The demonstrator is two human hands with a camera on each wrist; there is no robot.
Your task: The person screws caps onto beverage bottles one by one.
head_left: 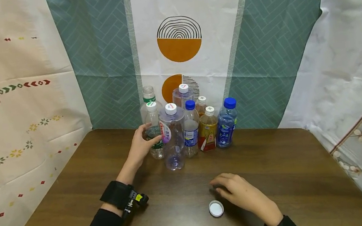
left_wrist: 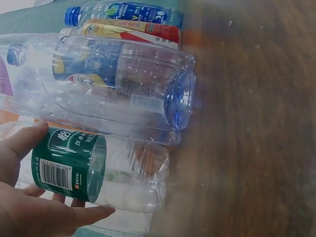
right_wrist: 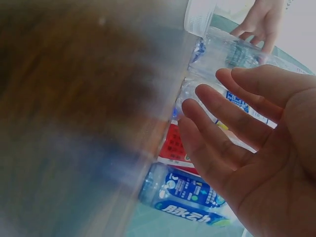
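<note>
My left hand grips a clear plastic water bottle with a green label, its thumb on one side and the fingers curled about the other. That bottle stands upright with a white cap, at the left of a group of bottles. Right beside it is a large clear bottle with a white cap, partly in front of it. Over the table my right hand is held with fingers loosely bent, holding nothing. Near its thumb a loose white cap lies with its hollow side up.
A large capless bottle stands behind the green-labelled one. To the right are a blue-capped clear bottle, a yellow-and-red drink bottle and a blue-labelled bottle. More bottles stand behind, against the hanging cloth.
</note>
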